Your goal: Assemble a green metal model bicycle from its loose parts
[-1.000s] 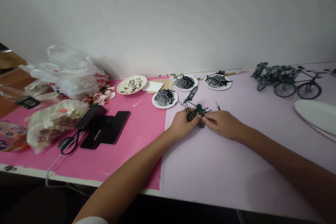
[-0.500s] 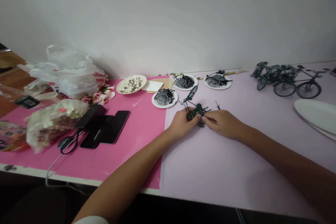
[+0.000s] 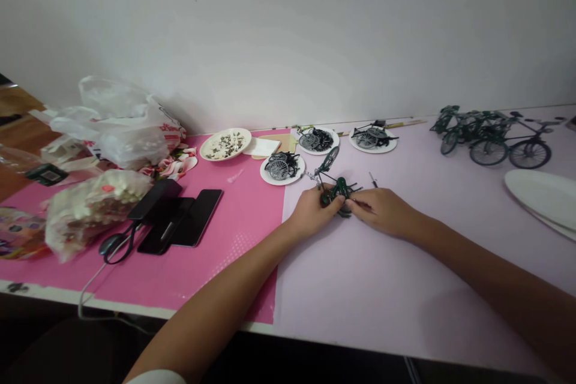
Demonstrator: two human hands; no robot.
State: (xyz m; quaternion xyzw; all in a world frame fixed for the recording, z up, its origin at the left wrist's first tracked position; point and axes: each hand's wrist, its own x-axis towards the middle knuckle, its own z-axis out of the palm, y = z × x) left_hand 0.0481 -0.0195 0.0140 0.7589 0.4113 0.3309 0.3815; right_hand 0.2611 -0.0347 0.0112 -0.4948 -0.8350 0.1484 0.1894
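Note:
A small dark green model bicycle (image 3: 333, 183) lies partly assembled on the pale purple mat (image 3: 387, 276). My left hand (image 3: 312, 211) pinches its frame from the left, fingers closed on it. My right hand (image 3: 382, 210) meets it from the right, fingers pinched at a small part of the model near the rear; what that pinch holds is too small to name apart from the bicycle. One wheel (image 3: 330, 159) sticks up behind my hands.
Three small white plates (image 3: 282, 169) with wheels and dark parts sit behind. Finished green model bicycles (image 3: 490, 138) stand far right, by a large white plate (image 3: 540, 195). On the pink mat lie phones (image 3: 182, 219), scissors (image 3: 117, 246), a bowl of small pieces (image 3: 225, 144) and plastic bags (image 3: 119, 129).

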